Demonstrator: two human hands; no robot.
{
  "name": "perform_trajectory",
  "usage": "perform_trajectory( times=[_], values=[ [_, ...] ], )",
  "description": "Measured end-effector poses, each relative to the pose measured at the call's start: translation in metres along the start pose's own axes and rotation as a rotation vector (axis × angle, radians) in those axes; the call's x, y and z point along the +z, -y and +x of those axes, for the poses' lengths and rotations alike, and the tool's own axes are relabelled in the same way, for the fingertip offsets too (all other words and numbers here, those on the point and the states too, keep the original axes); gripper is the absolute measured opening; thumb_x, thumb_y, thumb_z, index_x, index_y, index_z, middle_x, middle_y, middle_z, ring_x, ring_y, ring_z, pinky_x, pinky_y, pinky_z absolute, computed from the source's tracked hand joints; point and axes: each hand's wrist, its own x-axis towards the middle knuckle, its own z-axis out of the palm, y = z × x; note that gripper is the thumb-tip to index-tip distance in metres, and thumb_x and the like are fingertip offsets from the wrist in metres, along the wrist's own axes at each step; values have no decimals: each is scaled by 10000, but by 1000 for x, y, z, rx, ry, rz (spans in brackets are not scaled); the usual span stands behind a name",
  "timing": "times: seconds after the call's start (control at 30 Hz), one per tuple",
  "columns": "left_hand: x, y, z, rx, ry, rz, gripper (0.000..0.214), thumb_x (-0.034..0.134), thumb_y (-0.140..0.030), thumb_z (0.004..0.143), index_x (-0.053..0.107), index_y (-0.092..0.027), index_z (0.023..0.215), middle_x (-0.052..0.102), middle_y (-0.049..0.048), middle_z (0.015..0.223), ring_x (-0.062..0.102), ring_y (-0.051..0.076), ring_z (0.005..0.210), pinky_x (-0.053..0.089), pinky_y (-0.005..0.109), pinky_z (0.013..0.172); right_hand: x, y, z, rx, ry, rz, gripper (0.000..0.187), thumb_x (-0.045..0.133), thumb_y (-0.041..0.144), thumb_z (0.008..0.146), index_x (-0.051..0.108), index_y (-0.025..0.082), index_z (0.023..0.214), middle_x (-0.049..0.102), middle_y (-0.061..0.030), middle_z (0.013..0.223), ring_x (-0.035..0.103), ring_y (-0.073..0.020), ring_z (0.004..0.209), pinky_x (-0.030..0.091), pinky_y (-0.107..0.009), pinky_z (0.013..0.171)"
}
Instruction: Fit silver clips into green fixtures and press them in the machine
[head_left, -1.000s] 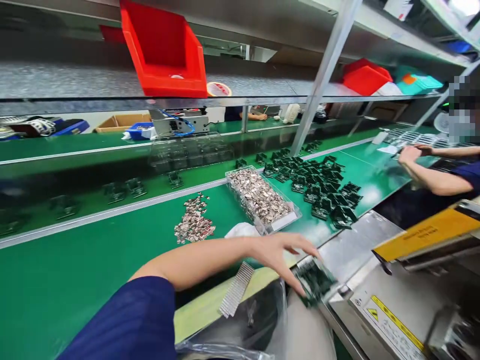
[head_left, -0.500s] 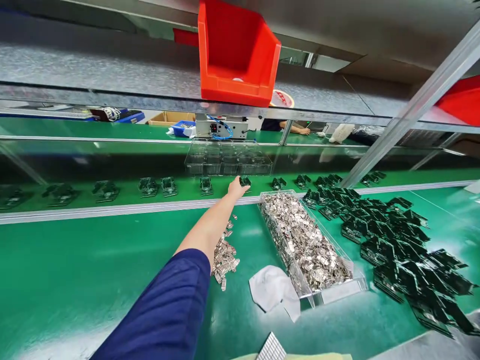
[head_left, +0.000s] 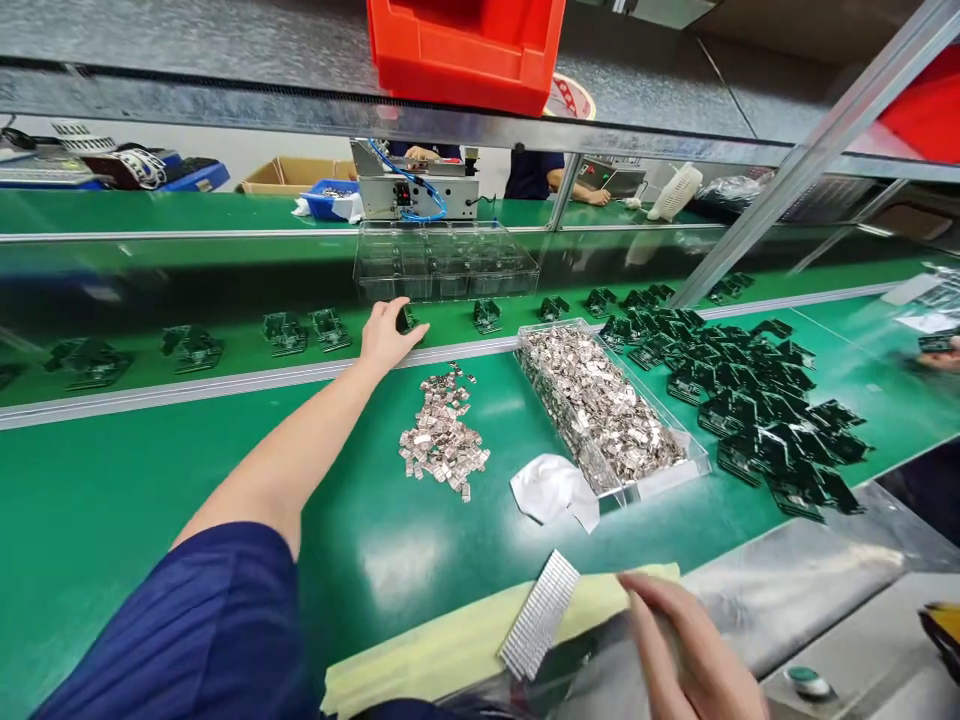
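My left hand reaches to the green strip behind the metal rail, thumb and fingers closed around a small dark green circuit board. Another circuit board stands to its right, and several more line up on the left. Low in the view, my right hand is slightly blurred, its thumb and fingertips drawn together in a pinch; whether anything small is between them I cannot make out. Left of it, a silver ribbed block lies across a pale yellow strip. Small metal pieces lie heaped on the green bench.
A clear tray full of metal pieces stands mid-bench, beside a crumpled white cloth. Many circuit boards are piled at right. A red bin sits on the overhead shelf. Other people's hands show at the back and far right.
My left hand has moved left along the row, from one circuit board to the neighbouring one. My right hand has come into view at the bottom. The view has tilted down.
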Motion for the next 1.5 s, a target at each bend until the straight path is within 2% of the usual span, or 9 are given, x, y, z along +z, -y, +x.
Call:
perform_trajectory(
  times=[0.13, 0.27, 0.4, 0.6, 0.8, 0.97, 1.2, 1.37, 1.5],
  values=[
    [-41, 6, -105, 224, 21, -48, 557, 645, -481, 803, 534, -222, 1284, 601, 82, 1161, 596, 262, 1106, 493, 374, 949, 62, 25, 69, -106, 272, 22, 245, 451, 192, 959, 679, 211, 1049, 705, -81, 964, 673, -213, 892, 533, -311, 794],
    [-69, 22, -209, 245, 106, 15, 529, 618, -519, 824, 531, -247, 1269, 613, 83, 1142, 637, 254, 1030, 538, 379, 869, 118, 27, 127, 44, 462, -241, 212, 529, 200, 932, 709, 191, 1045, 701, -92, 975, 665, -218, 904, 494, -307, 832],
    [-85, 30, -254, 104, 104, -17, 840, 690, -566, 747, 320, -270, 1441, 470, 134, 1411, 539, 319, 1248, 503, 463, 977, 144, 24, 143, 96, 491, -319, 98, 673, 237, 856, 734, 195, 919, 687, -68, 885, 656, -203, 795, 458, -277, 732],
    [-102, 60, -261, 0, 340, -171, 1229, 803, -472, 648, -39, -263, 1518, 466, 169, 1452, 388, 362, 1390, 361, 566, 1102, 149, 24, 133, 112, 503, -346, 81, 639, 199, 866, 699, 197, 812, 659, -40, 837, 621, -177, 748, 402, -263, 671],
    [-96, 58, -251, 35, 323, -223, 765, 812, -371, 642, 482, -263, 1323, 614, 101, 1213, 548, 320, 1208, 417, 519, 1057, 150, 27, 126, 45, 484, -333, 95, 615, 260, 858, 667, 182, 872, 633, -65, 878, 621, -206, 789, 421, -292, 702],
    [-82, 28, -256, -112, 227, -675, 673, 864, -280, 555, 576, -201, 1158, 523, 130, 1246, 639, 237, 991, 579, 387, 825, 150, 20, 134, 29, 503, -273, 164, 595, 332, 777, 614, 219, 659, 627, -55, 698, 597, -239, 646, 415, -341, 623],
    [-35, -35, -248, -412, 366, -1377, 831, 900, -233, 532, 455, -198, 1232, 633, 108, 1083, 707, 163, 766, 574, 344, 762, 108, 11, 111, 456, 389, 268, 390, 741, 556, 553, 682, 233, 763, 716, -67, 738, 687, -273, 697, 531, -330, 581],
    [-35, -103, -257, -350, 601, -1519, 718, 864, -215, 583, 466, -226, 1181, 632, 80, 1053, 692, 167, 803, 568, 315, 745, 41, 46, 43, 434, 206, 447, 274, 769, 448, 673, 724, 218, 816, 702, -59, 736, 654, -219, 652, 543, -304, 594],
    [-33, -128, -267, -176, 759, -1510, 537, 753, -184, 732, 463, -254, 1178, 616, 72, 1132, 676, 155, 908, 546, 273, 798, 21, 61, 14, 340, 91, 449, 133, 668, 329, 828, 678, 219, 754, 618, -31, 777, 591, -178, 725, 497, -291, 662]
  ],
)
